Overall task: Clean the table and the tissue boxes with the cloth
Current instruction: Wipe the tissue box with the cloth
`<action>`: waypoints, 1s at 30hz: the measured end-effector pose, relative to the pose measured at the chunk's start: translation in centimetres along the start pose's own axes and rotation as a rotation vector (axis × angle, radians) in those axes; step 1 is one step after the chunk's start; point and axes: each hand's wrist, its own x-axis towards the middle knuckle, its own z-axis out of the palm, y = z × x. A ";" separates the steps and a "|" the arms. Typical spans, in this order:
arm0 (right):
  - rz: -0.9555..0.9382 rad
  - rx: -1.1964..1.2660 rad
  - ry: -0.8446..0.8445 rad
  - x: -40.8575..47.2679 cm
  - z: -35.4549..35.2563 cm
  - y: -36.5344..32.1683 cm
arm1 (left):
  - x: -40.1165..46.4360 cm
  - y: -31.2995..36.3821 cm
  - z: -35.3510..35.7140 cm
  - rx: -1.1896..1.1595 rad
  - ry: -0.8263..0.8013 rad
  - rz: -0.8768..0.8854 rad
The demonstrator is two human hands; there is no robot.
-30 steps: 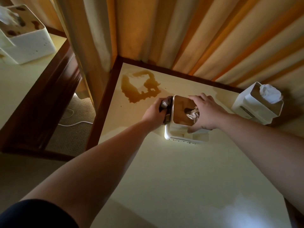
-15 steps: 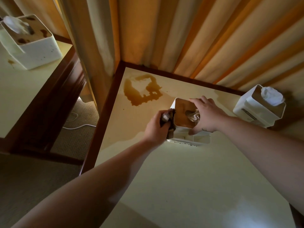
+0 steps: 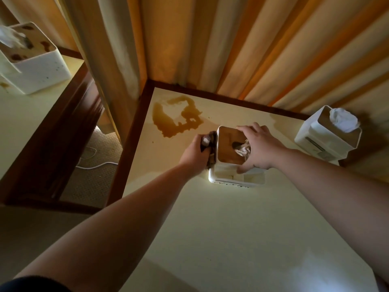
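Striped curtains (image 3: 231, 49), cream w/ orange bands, hang behind & glow w/ backlight. Second desk (image 3: 25, 127) at left, dark wood edge. Between the furniture: brownish carpet (image 3: 92, 182) w/ a white cable (image 3: 99, 165) lying on it.

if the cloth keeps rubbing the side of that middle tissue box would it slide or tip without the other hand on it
Probably it would shift. The tissue box looks like thin, light white plastic on a smooth, glossy table, so a sideways push from the cloth would likely slide it. It stands fairly tall, so a high push might tip it. The right hand gripping it suggests it needs bracing.
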 end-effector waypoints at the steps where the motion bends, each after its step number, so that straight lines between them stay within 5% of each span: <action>1: 0.000 0.000 0.002 0.0 0.1 0.0 | -0.9 -0.4 0.2 -0.015 0.000 -0.007; 12: -0.006 0.026 -0.019 0.0 0.0 0.3 | -0.2 2.7 -0.9 -0.094 0.063 0.097; 20: -0.002 0.040 -0.011 0.1 0.2 0.3 | 3.6 2.1 -1.0 -0.024 -0.022 -0.028; 30: -0.021 0.019 0.004 -0.2 0.4 0.4 | -4.5 -0.7 0.5 -0.054 -0.037 -0.057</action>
